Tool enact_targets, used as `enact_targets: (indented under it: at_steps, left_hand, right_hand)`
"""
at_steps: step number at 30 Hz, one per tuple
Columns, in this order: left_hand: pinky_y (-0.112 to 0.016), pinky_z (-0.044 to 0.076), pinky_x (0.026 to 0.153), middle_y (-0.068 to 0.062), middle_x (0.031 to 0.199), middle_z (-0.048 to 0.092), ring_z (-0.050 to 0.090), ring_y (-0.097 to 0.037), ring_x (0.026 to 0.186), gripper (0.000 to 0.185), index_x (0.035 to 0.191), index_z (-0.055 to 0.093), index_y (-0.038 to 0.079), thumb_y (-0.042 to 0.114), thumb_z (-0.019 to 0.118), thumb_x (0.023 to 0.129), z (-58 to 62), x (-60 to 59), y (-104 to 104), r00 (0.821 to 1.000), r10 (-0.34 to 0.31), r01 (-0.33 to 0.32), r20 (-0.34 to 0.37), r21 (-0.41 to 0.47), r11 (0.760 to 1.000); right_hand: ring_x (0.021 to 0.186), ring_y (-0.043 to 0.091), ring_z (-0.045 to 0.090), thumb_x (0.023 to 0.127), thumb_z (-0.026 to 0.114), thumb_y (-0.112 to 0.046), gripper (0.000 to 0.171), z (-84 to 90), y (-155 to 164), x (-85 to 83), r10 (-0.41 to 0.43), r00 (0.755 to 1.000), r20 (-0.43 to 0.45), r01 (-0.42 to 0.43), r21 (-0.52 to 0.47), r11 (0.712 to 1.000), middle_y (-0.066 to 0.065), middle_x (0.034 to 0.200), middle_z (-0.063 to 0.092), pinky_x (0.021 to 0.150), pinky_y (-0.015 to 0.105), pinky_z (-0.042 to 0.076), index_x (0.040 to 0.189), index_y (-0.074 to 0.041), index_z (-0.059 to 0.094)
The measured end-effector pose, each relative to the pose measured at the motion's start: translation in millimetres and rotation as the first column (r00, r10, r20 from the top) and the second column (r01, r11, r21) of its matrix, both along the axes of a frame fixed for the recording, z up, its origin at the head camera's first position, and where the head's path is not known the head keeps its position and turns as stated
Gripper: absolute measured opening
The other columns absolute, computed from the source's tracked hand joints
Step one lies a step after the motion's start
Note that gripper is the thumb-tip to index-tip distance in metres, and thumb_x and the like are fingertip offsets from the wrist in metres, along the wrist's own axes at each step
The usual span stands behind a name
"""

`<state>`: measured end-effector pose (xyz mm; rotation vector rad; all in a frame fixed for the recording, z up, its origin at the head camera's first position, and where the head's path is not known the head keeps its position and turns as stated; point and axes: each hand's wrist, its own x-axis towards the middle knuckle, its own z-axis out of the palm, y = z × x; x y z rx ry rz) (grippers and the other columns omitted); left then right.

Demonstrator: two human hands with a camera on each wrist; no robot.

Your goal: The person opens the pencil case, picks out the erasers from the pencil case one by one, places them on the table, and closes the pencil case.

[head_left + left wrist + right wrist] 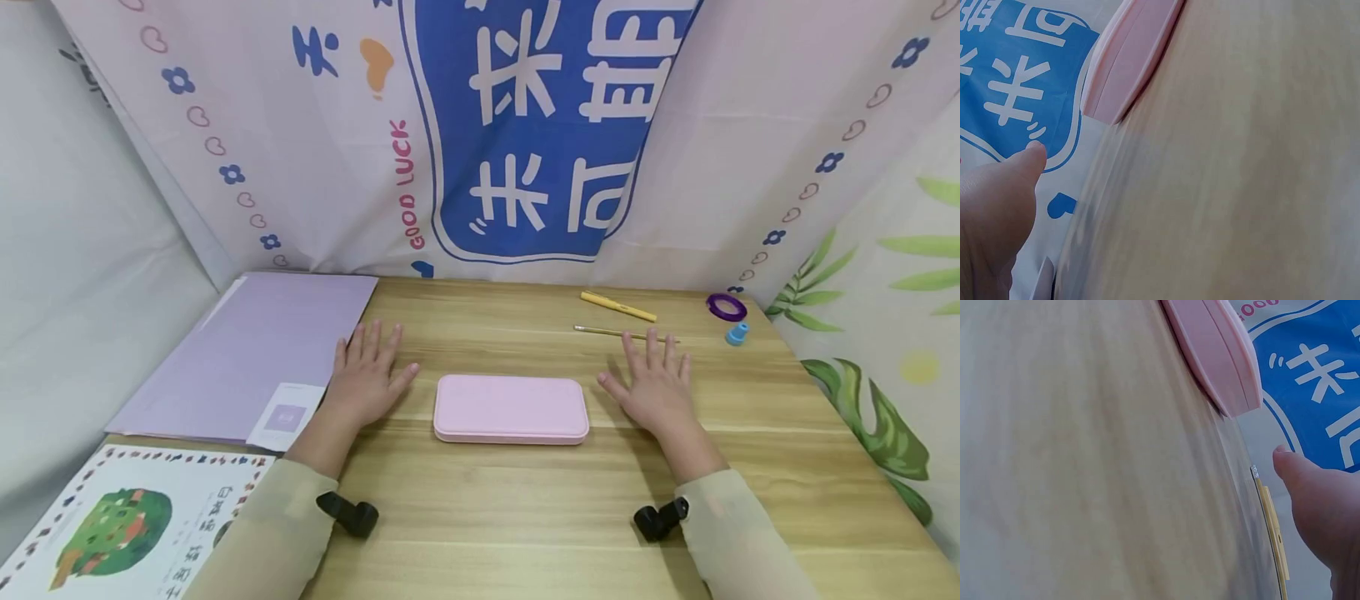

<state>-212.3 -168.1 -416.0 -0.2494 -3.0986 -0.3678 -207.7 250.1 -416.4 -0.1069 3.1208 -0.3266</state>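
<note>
A closed pink case [512,408] with rounded corners lies flat on the wooden table between the two hands. My left hand [367,375], palm down with fingers spread, is to the left of the case, its fingers over the edge of a lilac folder [277,350]. To the right of the case my right hand [654,387] is spread the same way, fingertips close to a thin pencil [600,331]. Both hands are apart from the case and hold nothing. Each wrist view shows the thumb and one end of the pink case [1132,59], [1216,353].
Behind the pencil lies a yellow pen [618,307]. A purple ring [727,307], perhaps tape, and a small blue item [737,334] sit at the far right. A picture book [127,525] lies front left. A printed curtain [345,167] hangs along the table's back edge.
</note>
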Motion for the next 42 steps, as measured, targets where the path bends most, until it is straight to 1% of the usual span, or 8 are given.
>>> enact_targets:
  at_steps: [8, 11, 13, 18, 22, 30, 35, 42]
  left_hand:
    - [-0.062, -0.005, 0.121, -0.022, 0.164, -0.002, -0.005, -0.044, 0.151, 0.074, 0.158, 0.010, 0.012, 0.054, 0.034, 0.102, 2.9, 1.7, 0.9, 1.000, -0.010, 0.010, 0.002, 0.030, 0.999]
    - [-0.060, 0.003, 0.122, -0.024, 0.163, 0.007, 0.004, -0.045, 0.150, 0.075, 0.157, 0.013, 0.006, 0.052, 0.035, 0.102, 1.1, 5.8, 1.8, 0.998, -0.060, 0.061, -0.015, 0.102, 0.993]
    - [-0.058, 0.009, 0.123, -0.025, 0.162, 0.013, 0.011, -0.045, 0.150, 0.078, 0.156, 0.014, 0.001, 0.049, 0.041, 0.101, -1.9, 9.6, 2.9, 0.993, -0.121, 0.115, 0.008, 0.238, 0.964]
    - [-0.057, 0.019, 0.121, -0.023, 0.161, 0.020, 0.021, -0.042, 0.148, 0.104, 0.156, 0.015, 0.001, 0.052, 0.070, 0.084, -9.3, 21.3, 11.4, 0.961, -0.247, 0.151, 0.122, 0.516, 0.843]
    - [-0.057, 0.014, 0.122, -0.020, 0.161, 0.024, 0.021, -0.041, 0.148, 0.119, 0.156, 0.019, 0.004, 0.054, 0.083, 0.069, -12.8, 26.4, 23.2, 0.948, -0.291, 0.194, 0.131, 0.488, 0.851]
    - [-0.053, 0.007, 0.125, -0.020, 0.157, 0.034, 0.030, -0.035, 0.147, 0.117, 0.154, 0.023, 0.002, 0.052, 0.084, 0.068, -17.9, 28.1, 38.3, 0.948, -0.302, 0.238, 0.096, 0.416, 0.878]
    - [-0.052, 0.007, 0.125, -0.019, 0.157, 0.034, 0.030, -0.035, 0.147, 0.117, 0.155, 0.023, 0.005, 0.053, 0.084, 0.068, -18.3, 29.4, 39.4, 0.954, -0.277, 0.212, 0.110, 0.405, 0.890]
    - [-0.052, 0.007, 0.125, -0.019, 0.157, 0.035, 0.032, -0.034, 0.146, 0.116, 0.155, 0.022, 0.003, 0.052, 0.084, 0.069, -19.8, 29.9, 39.0, 0.954, -0.282, 0.224, 0.099, 0.384, 0.896]
  right_hand:
    - [0.146, 0.052, -0.015, 0.097, 0.042, -0.060, 0.084, 4.4, -1.9, 1.0, 0.000, 1.000, 0.002, 0.000, -0.014, 1.000, 0.026, 0.161, -0.010, 0.116, 0.069, -0.011, 0.158, -0.013, 0.010]
    - [0.147, 0.053, -0.006, 0.098, 0.044, -0.055, 0.080, 4.0, -5.0, 3.7, 0.013, 0.999, -0.031, -0.015, -0.086, 0.996, 0.029, 0.161, -0.004, 0.117, 0.069, -0.004, 0.158, -0.011, 0.015]
    - [0.147, 0.054, 0.001, 0.099, 0.046, -0.052, 0.076, 2.5, -9.6, 7.2, 0.038, 0.998, -0.047, -0.046, -0.183, 0.982, 0.029, 0.161, 0.002, 0.116, 0.072, 0.004, 0.157, -0.010, 0.020]
    - [0.145, 0.052, 0.017, 0.096, 0.055, -0.050, 0.071, -1.6, -31.0, 19.0, 0.165, 0.985, -0.044, -0.169, -0.391, 0.905, 0.024, 0.162, 0.014, 0.110, 0.074, 0.022, 0.153, -0.012, 0.033]
    - [0.146, 0.048, 0.022, 0.086, 0.068, -0.051, 0.079, -4.1, -51.2, 24.3, 0.283, 0.959, -0.032, -0.272, -0.393, 0.878, 0.021, 0.161, 0.022, 0.111, 0.072, 0.025, 0.150, -0.015, 0.039]
    - [0.148, 0.040, 0.022, 0.066, 0.078, -0.065, 0.097, -8.8, -71.8, 22.0, 0.413, 0.911, 0.004, -0.396, -0.275, 0.876, 0.014, 0.160, 0.030, 0.115, 0.067, 0.024, 0.148, -0.025, 0.044]
    - [0.146, 0.040, 0.027, 0.066, 0.079, -0.065, 0.095, -7.5, -74.7, 21.2, 0.462, 0.887, -0.014, -0.451, -0.244, 0.858, 0.014, 0.157, 0.035, 0.115, 0.063, 0.027, 0.147, -0.028, 0.046]
    - [0.142, 0.040, 0.034, 0.068, 0.079, -0.063, 0.088, -6.4, -74.4, 17.5, 0.465, 0.885, -0.020, -0.455, -0.249, 0.855, 0.013, 0.154, 0.041, 0.113, 0.062, 0.033, 0.144, -0.030, 0.049]
